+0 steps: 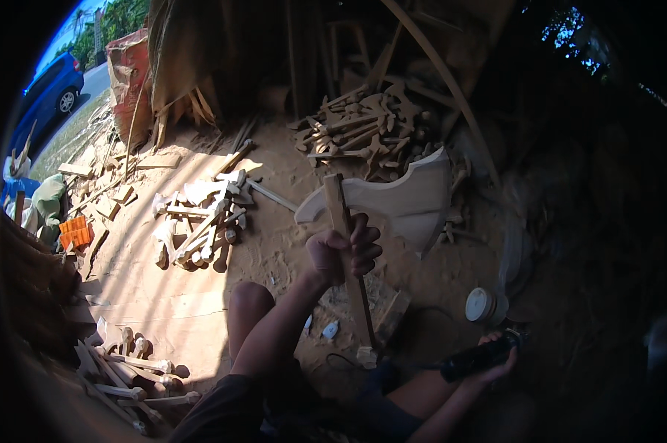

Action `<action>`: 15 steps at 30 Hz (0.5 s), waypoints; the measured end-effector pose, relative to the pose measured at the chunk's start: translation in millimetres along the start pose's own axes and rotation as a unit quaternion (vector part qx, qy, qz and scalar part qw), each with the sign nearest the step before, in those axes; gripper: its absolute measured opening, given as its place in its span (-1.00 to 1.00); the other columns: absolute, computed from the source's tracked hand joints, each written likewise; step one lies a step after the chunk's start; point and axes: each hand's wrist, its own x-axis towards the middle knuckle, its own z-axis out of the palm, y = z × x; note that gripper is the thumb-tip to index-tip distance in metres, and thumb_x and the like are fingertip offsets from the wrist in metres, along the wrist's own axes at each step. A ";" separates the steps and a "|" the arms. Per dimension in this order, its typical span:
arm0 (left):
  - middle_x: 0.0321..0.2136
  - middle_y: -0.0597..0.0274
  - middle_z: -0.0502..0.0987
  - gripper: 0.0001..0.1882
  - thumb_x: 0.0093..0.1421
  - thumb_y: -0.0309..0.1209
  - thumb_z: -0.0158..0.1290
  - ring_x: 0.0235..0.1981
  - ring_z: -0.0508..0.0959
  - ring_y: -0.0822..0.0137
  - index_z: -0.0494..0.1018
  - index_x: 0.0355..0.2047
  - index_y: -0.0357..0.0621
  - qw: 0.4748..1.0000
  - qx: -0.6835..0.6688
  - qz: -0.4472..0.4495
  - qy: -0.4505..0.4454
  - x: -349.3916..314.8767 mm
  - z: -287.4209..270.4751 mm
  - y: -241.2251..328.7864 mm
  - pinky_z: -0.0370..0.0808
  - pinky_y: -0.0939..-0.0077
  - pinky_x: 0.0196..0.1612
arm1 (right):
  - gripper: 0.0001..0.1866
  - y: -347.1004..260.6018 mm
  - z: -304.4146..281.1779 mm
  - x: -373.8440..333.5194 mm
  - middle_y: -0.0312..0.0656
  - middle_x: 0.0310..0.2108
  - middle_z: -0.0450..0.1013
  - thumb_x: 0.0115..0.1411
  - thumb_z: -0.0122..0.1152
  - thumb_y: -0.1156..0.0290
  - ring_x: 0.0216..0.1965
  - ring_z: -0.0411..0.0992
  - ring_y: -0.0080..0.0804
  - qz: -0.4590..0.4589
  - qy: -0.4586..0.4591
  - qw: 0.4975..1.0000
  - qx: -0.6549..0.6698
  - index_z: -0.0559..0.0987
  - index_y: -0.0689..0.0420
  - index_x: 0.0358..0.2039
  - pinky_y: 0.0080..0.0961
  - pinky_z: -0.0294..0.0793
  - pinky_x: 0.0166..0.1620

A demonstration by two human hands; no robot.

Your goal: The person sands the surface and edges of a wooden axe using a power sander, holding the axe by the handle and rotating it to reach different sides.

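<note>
- My left hand (pixel 346 251) is wrapped round the handle (pixel 360 317) of a wooden axe (pixel 381 198), gripping just under the head.
- The axe stands nearly upright in that hand: broad blade (pixel 426 199) above and to the right, narrow hook above and to the left, handle running down below the fist.
- My right hand (pixel 505 363), below and to the right of the left one, is closed on a dark power tool (pixel 477 356); shade hides its finger placement and whether the tool is running.
- Handling: the axe looks like dry, bare wood, so expect it to be stiff and fairly light, with little slip.
- Balance: the wide blade should make it top-heavy and prone to twist right; a firm grip close under the head counters this.
- Caution: the blade's pointed corners and the thin hook are probably the parts most easily chipped. Hold by the handle, not by these.
- Surroundings: a shaded pile of wooden pieces (pixel 378 133) lies beyond my left hand, a sunlit pile (pixel 204 214) to its left, and a white tub (pixel 479 304) to its lower right.
</note>
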 end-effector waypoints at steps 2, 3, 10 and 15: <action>-0.46 0.29 0.27 -0.75 -0.02 -0.40 0.13 -0.49 0.33 0.36 0.28 -0.39 -0.11 0.999 0.043 0.010 0.024 -0.9 3.0 -3.7 0.33 0.47 -0.53 | -0.38 -2.2 3.8 -1.9 -0.04 -0.11 0.40 0.31 0.21 -0.01 -0.12 0.44 -0.26 0.003 0.007 1.000 0.011 0.40 0.32 0.07 -0.36 0.52 -0.06; -0.45 0.30 0.28 -0.76 -0.04 -0.41 0.12 -0.48 0.34 0.37 0.29 -0.39 -0.12 0.994 0.097 0.013 0.057 -1.9 5.6 -5.2 0.33 0.47 -0.54 | -0.41 -3.0 7.3 -4.1 -0.04 -0.11 0.41 0.31 0.22 0.03 -0.12 0.45 -0.27 0.007 0.017 1.000 0.024 0.41 0.32 0.07 -0.37 0.54 -0.06; -0.39 0.26 0.34 -0.70 -0.08 -0.46 0.10 -0.40 0.40 0.38 0.36 -0.28 -0.16 0.968 0.238 0.020 0.074 -7.8 1.5 -8.6 0.35 0.51 -0.51 | -0.38 1.7 8.6 -4.4 -0.08 -0.14 0.42 0.30 0.21 -0.02 -0.15 0.45 -0.28 0.001 0.015 1.000 0.011 0.43 0.32 0.07 -0.36 0.50 -0.10; -0.40 0.28 0.38 -0.62 -0.08 -0.46 0.10 -0.47 0.40 0.43 0.40 -0.18 -0.20 0.956 0.279 0.008 0.095 -9.6 -2.7 -14.2 0.35 0.54 -0.52 | -0.39 -3.6 4.4 -3.0 -0.08 -0.16 0.42 0.30 0.20 -0.01 -0.17 0.44 -0.28 0.016 0.010 1.000 0.005 0.43 0.32 0.05 -0.38 0.50 -0.12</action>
